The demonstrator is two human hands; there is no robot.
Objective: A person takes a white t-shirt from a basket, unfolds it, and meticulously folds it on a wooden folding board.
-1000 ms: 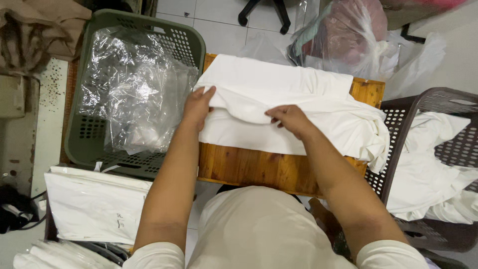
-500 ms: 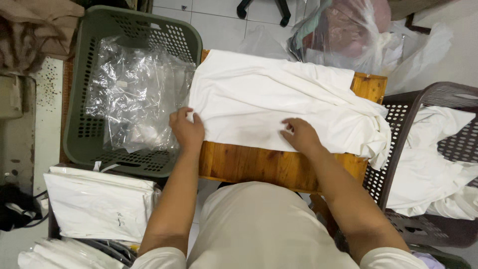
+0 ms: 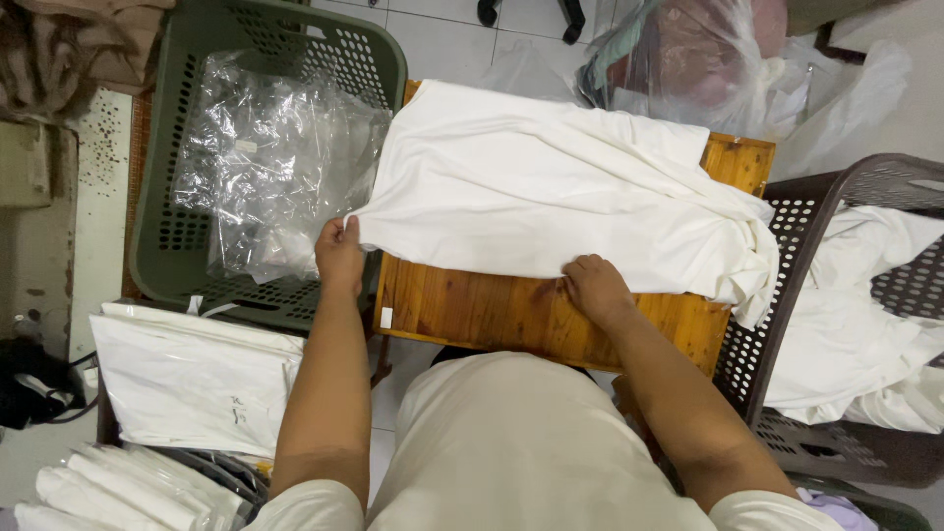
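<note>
At the far left a grey-green perforated basket (image 3: 187, 206) holds crumpled clear plastic bags (image 3: 265, 167). Near it, at the lower left, lie flat white packed bundles (image 3: 187, 379), with more rolled white pieces (image 3: 118, 492) at the near edge. The left hand (image 3: 339, 256) is closed around the near left corner of the white garment (image 3: 551, 197), pinching it just beyond the table's left edge, over the basket rim. The garment lies spread across a small wooden table (image 3: 511, 315), covering most of its top and bunching in folds at the right end. The right hand (image 3: 595, 287) is curled with its fingers pressed onto the garment's near hem, at about the middle of the table. Far right, a brown perforated basket (image 3: 787, 285) holds more white cloth (image 3: 865, 324). Beyond the table sits a filled clear plastic sack (image 3: 688, 59).
</note>
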